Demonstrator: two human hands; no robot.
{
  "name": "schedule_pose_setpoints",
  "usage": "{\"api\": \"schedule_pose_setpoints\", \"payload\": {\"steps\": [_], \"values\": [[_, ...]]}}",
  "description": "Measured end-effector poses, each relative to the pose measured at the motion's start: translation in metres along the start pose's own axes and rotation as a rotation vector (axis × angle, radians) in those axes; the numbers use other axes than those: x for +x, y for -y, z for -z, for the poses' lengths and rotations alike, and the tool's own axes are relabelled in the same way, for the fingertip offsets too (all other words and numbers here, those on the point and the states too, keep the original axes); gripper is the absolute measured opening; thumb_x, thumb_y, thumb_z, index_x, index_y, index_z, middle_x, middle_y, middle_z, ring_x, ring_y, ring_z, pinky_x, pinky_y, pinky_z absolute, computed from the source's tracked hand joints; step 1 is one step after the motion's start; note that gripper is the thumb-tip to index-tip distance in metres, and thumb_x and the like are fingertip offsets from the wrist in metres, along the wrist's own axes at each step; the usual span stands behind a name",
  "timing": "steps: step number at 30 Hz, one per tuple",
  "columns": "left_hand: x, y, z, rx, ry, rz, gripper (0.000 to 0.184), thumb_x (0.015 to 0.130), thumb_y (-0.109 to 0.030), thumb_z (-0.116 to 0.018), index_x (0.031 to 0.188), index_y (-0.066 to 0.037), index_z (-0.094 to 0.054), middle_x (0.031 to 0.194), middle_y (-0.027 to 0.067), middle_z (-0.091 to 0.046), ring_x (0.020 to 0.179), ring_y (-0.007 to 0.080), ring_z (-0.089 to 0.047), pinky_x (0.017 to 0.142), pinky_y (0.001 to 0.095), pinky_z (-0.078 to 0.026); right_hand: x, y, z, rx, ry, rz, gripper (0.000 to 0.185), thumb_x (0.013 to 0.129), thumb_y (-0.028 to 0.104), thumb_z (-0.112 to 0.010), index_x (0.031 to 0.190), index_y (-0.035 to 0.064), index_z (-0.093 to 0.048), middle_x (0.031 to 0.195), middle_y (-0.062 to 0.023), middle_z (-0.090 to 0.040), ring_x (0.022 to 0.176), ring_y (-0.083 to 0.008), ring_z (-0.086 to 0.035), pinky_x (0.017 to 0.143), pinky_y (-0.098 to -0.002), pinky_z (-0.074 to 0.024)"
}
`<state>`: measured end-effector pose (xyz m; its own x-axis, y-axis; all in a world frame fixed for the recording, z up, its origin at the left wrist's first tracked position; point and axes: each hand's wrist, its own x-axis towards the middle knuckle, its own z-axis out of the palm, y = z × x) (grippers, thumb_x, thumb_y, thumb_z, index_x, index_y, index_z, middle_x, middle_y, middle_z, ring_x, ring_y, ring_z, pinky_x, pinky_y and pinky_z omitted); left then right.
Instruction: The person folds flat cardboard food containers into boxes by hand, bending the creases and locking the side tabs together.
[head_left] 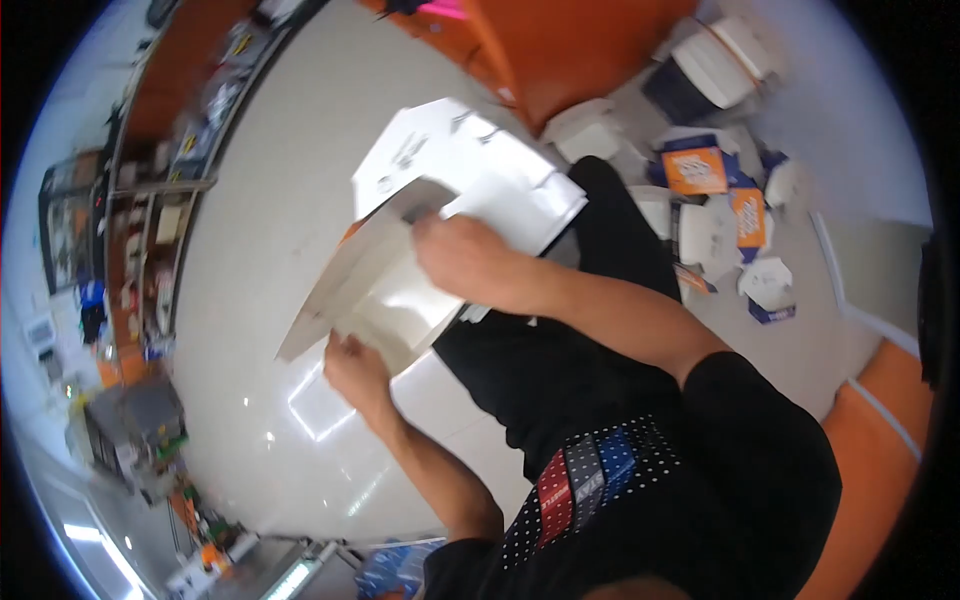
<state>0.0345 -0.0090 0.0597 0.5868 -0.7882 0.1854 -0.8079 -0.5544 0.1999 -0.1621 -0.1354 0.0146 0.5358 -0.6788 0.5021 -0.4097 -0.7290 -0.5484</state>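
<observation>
A partly folded white cardboard box lies across the person's lap, its hollow inside showing and one long panel raised. My left hand is closed on the lower edge of this box, fingertips at the raised panel. Farther up, my right hand has its fingers bent together at the box's upper end, by a dark spot on the panel; what the fingertips hold is partly hidden. Beyond the right hand, a wide white flap with small printed marks and cut slots spreads out.
Several white, purple and orange boxes lie on the floor at right. An orange surface stands at the top. Shelves with goods line the left side. A blue plastic bundle is at the bottom.
</observation>
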Motion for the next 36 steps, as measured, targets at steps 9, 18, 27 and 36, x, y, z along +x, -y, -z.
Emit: {"api": "schedule_pose_setpoints", "payload": {"steps": [9, 18, 27, 36], "values": [[-0.006, 0.015, -0.011, -0.589, 0.178, 0.276, 0.047, 0.1, -0.014, -0.059, 0.139, 0.011, -0.054, 0.125, 0.0268, -0.067, 0.105, 0.0332, -0.068, 0.09, 0.0418, -0.055, -0.067, -0.041, 0.079, 0.326, -0.237, -0.425, 0.015, 0.09, 0.019, -0.069, 0.086, 0.0057, -0.067, 0.081, -0.0138, -0.068, 0.071, -0.0337, -0.07, 0.063, -0.043, -0.0562], [-0.005, 0.008, -0.004, -0.356, 0.261, 0.371, 0.049, 0.103, -0.014, -0.057, 0.144, 0.011, -0.049, 0.133, 0.0243, -0.062, 0.112, 0.0322, -0.065, 0.095, 0.0418, -0.052, -0.309, -0.292, 0.018, -0.106, -0.102, -1.466, 0.026, 0.091, 0.016, -0.066, 0.115, 0.0133, -0.073, 0.148, -0.0156, -0.051, 0.131, -0.042, -0.054, 0.104, -0.0488, -0.0495], [-0.015, -0.015, 0.007, -0.41, 0.188, 0.607, 0.056, 0.099, -0.027, -0.068, 0.14, 0.007, -0.053, 0.129, 0.0202, -0.063, 0.111, 0.0305, -0.064, 0.096, 0.0404, -0.051, -0.368, -0.384, 0.001, -0.483, 0.54, -1.25, 0.027, 0.092, 0.013, -0.057, 0.114, 0.0088, -0.072, 0.131, -0.0082, -0.066, 0.146, -0.0286, -0.039, 0.105, -0.0521, -0.0465], [-0.021, 0.001, -0.008, -0.665, 0.2, 0.6, 0.062, 0.1, -0.029, -0.068, 0.146, 0.006, -0.046, 0.135, 0.0189, -0.06, 0.116, 0.0282, -0.063, 0.099, 0.04, -0.051, -0.36, -0.361, 0.042, -0.475, 0.832, -1.025, 0.031, 0.091, 0.016, -0.063, 0.119, 0.0114, -0.075, 0.157, -0.008, -0.045, 0.151, -0.0348, -0.029, 0.115, -0.0506, -0.04]]}}
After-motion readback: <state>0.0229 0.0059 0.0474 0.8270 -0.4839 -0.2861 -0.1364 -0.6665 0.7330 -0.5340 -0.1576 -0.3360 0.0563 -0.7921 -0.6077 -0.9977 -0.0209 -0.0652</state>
